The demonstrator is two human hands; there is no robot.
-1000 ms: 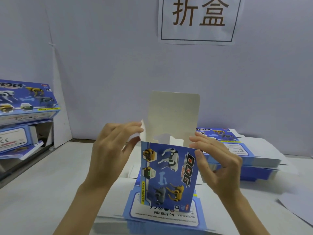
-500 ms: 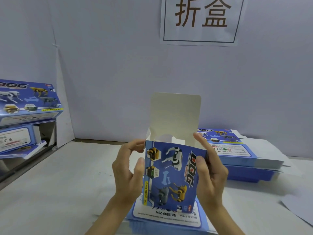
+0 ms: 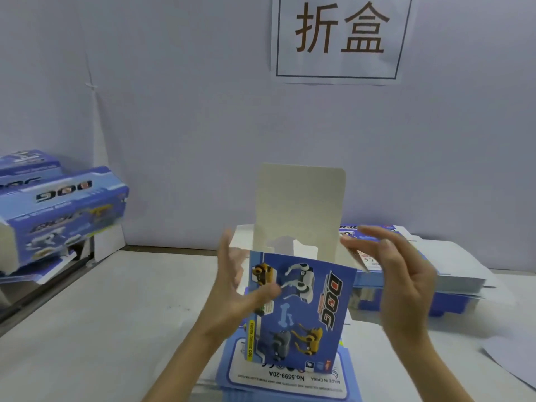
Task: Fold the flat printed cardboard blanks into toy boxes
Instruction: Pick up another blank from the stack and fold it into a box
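A half-folded blue toy box [image 3: 301,309] printed with robot dogs stands upright on a stack of flat blanks [image 3: 287,382] near the table's front edge. Its white top flap [image 3: 300,204] points straight up and the top is not closed. My left hand [image 3: 232,297] is at the box's left edge, fingers straight and blurred, thumb lying on the printed front face. My right hand [image 3: 397,277] hovers at the box's right side with spread fingers, its fingertips by the small right side flap [image 3: 355,258]. Neither hand is curled round the box.
A second pile of flat blanks [image 3: 452,265] lies on the table [image 3: 116,314] at the right rear. Folded boxes [image 3: 61,210] sit stacked at the far left. A white sheet [image 3: 513,361] lies at the right edge. A paper sign [image 3: 339,36] hangs on the wall.
Both hands gripped the box's sides half a second ago; now both have let go and spread outward. The view has shifted, and the boxes at left look blurred.
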